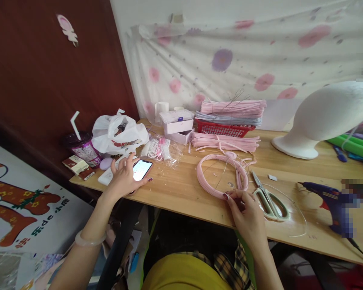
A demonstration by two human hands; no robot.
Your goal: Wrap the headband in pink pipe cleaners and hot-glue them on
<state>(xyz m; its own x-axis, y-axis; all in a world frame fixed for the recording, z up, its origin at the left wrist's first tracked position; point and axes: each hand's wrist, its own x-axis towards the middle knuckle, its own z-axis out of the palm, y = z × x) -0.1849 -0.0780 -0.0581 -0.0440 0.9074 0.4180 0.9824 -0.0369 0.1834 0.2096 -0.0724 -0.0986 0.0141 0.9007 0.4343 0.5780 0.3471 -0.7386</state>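
My left hand [124, 177] is at the left side of a smartphone [142, 170] with a lit screen. Its fingers and thumb reach around the phone's edges near the table's front. My right hand [245, 207] pinches the lower rim of a pink ring [203, 183] wound from thin strips, which lies on the table. Thin wires cross the ring's middle, and a small pink disc [230, 155] sits at its top. Just right of this hand lie scissors [272, 203] with pale green handles, blades slightly apart.
Behind the ring lies a bundle of pink strips [226, 143]; more sit on a red basket [224, 129]. A white foam head [317, 121] and a blue glue gun [329, 197] are at right. At left are a plastic bag [117, 131] and a cup with a straw [84, 149].
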